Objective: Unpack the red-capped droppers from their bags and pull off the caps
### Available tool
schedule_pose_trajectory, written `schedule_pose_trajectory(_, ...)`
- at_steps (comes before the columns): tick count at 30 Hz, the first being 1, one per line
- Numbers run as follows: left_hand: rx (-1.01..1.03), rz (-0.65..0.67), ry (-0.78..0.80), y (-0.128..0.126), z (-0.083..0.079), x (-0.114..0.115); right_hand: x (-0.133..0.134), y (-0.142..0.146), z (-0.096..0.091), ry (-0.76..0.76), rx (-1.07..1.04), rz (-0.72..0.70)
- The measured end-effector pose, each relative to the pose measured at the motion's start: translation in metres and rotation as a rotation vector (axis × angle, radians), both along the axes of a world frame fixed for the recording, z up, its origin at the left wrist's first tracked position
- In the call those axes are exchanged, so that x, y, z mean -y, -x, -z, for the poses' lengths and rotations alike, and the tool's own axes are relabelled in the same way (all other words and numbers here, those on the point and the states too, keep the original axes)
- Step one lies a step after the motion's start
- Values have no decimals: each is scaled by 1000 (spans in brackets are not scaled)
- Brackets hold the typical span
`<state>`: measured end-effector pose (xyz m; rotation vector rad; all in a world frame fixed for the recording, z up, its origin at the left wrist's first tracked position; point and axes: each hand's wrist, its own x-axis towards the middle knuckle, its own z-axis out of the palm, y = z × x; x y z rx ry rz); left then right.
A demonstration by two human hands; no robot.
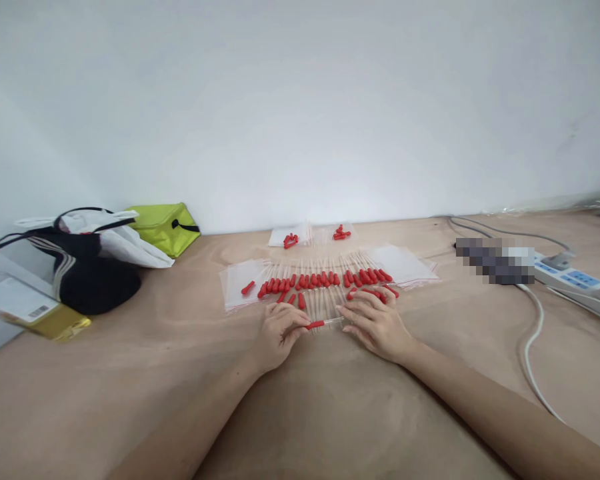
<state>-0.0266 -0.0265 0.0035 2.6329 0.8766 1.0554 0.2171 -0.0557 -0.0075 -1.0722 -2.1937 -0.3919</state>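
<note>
Illumination is bright, diffuse and cool-toned. The wall [330, 147] reads lightest low at its centre and greyer toward the top. The bench [180, 407] carries a faint patchy sheen, with soft shadows beside both forearms [455, 380]. Wide-angle distortion stretches the side margins. The clear dropper tubes [324, 301] resolve poorly. Coarse pixel blocks obscure a dark object [495, 261] at right.

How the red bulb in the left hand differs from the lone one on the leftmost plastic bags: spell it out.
Support: the held bulb is pinched by the left hand; the lone bulb lies on plastic bags.
Angle: the held bulb is nearly level in view; the lone bulb slants more.
Tube: the held bulb has a clear tube at one end; the lone bulb shows none clearly.
Both are red.
</note>
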Motion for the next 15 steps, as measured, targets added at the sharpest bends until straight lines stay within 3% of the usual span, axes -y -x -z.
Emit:
schedule_pose_trajectory(6,-80,-39,2,-5,-3,4,0,7,3,15,-31,-25)
schedule_pose_trajectory(15,-156,-41,-230,-18,-2,8,5,9,0,43,-34,-55)
